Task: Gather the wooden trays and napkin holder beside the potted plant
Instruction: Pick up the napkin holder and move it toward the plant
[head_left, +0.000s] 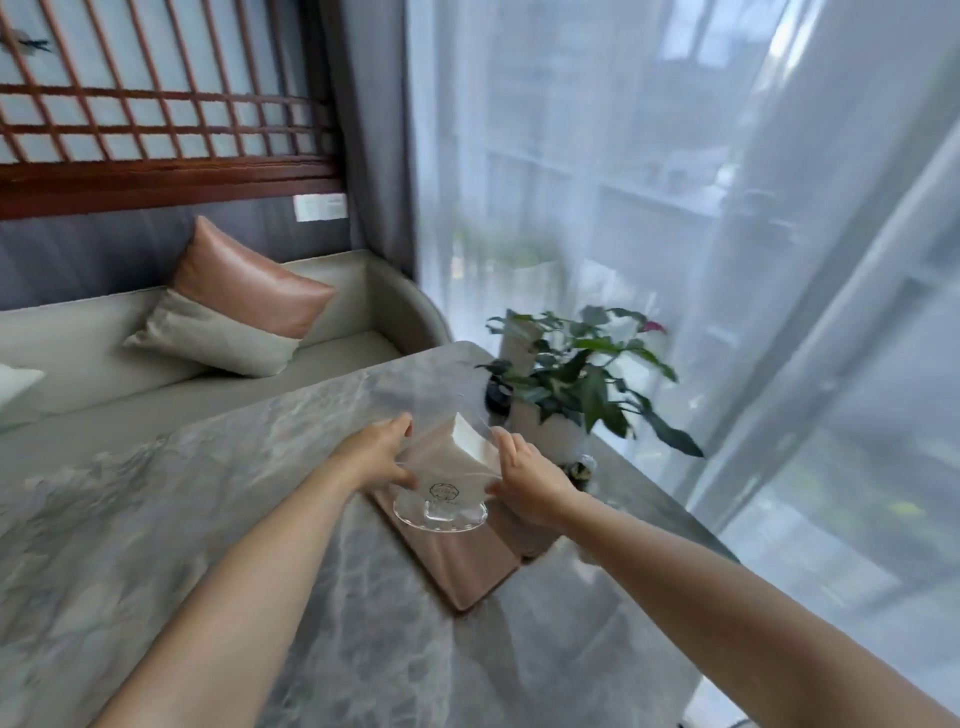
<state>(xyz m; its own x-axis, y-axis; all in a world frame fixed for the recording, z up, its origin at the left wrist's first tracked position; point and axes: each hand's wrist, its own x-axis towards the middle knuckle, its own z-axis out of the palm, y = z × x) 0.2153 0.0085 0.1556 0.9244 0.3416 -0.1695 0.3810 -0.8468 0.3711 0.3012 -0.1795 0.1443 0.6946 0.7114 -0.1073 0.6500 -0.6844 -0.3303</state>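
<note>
A clear plastic napkin holder (441, 506) with white napkins (470, 444) in it stands on a stack of brown wooden trays (467, 571) on the grey marble table (208, 493). My left hand (376, 454) grips the holder's left side. On the holder's right side is my right hand (524, 480), also gripping it. The potted plant (576, 374), with green leaves and a white pot, stands just behind and right of the holder, near the table's far right corner.
A small glass object (582, 470) sits between my right hand and the plant pot. A grey bench with a brown and beige cushion (239, 301) runs behind the table. White sheer curtains (727, 208) hang at the right.
</note>
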